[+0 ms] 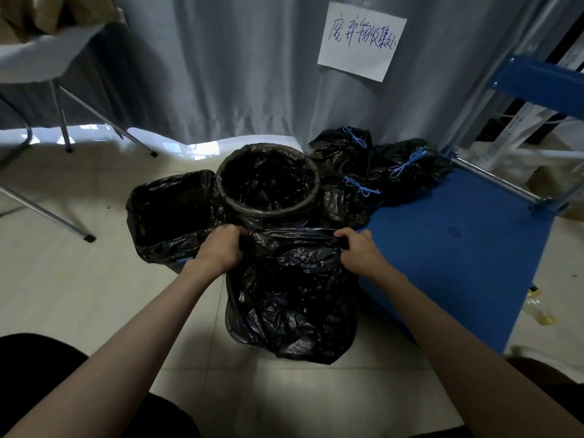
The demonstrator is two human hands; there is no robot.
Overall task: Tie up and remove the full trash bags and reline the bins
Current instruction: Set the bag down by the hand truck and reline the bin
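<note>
We judged the step in hand to be fitting a fresh liner over the nearest bin: our left hand and right hand each curled round the top edge of the crinkled glossy black plastic bag at the centre of the frame, pinching the film on opposite sides and stretching it taut between them. To do it well, we would keep the pull even on both sides, fold the edge down over the rim all the way round, and avoid tugging so hard that the thin film tears. The bin beneath was hidden by the bag, so we could not tell its shape.

Just above, the round bin with a black liner and, at centre left, the square bin draped in black plastic already looked lined. At the upper right of centre, three knotted black bags with blue drawstrings sat clustered at the far end of the flat blue cart platform, against the grey curtain
</note>
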